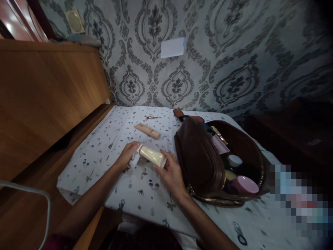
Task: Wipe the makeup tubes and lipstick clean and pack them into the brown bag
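A cream tube with a white cap (151, 156) lies across the white patterned cloth (104, 152), held at both ends. My left hand (128, 155) is closed around its white cap end. My right hand (170, 171) grips the tube's flat end with fingers curled. An open brown toiletry bag (200, 161) stands just right of my right hand, with a pink jar (246, 184), a white-capped bottle (234, 160) and other cosmetics inside.
A beige tube (147, 131) and a small red lipstick-like stick (151, 117) lie further back on the cloth. A wooden cabinet (47, 97) stands at the left. Patterned wallpaper with a white note (172, 47) is behind.
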`<state>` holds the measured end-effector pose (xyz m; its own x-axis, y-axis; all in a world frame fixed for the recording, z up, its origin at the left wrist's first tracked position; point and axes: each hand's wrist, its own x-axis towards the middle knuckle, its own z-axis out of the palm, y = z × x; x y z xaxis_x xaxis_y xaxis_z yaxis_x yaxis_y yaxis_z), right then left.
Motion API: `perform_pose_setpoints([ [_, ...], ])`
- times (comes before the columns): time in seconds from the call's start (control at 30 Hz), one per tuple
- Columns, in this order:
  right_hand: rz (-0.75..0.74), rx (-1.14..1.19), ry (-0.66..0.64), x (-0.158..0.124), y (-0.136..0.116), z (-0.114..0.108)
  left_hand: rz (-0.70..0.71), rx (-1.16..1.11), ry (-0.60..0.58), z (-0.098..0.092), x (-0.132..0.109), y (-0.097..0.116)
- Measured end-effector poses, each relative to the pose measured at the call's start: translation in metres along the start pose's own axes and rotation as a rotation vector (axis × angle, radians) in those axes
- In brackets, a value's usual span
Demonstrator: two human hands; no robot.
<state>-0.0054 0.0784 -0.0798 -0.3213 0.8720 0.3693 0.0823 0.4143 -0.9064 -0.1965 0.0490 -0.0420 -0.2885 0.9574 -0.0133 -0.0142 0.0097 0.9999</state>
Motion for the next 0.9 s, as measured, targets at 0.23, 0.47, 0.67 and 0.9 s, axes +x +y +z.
perform_pose_setpoints([
  [0.23,-0.3,-0.264,0.002,-0.006,-0.017,-0.005,-0.143,0.035,0.05,0.0,0.001,0.003],
  [0.47,-0.313,-0.297,0.012,-0.006,-0.014,-0.004,-0.226,0.037,0.065,-0.002,0.007,0.0],
  [0.67,-0.276,-0.257,0.018,-0.006,-0.015,-0.003,-0.168,0.035,0.043,0.0,0.0,0.008],
  [0.9,-0.257,-0.247,-0.006,-0.007,-0.015,-0.004,-0.11,0.011,0.032,0.002,-0.004,0.013],
])
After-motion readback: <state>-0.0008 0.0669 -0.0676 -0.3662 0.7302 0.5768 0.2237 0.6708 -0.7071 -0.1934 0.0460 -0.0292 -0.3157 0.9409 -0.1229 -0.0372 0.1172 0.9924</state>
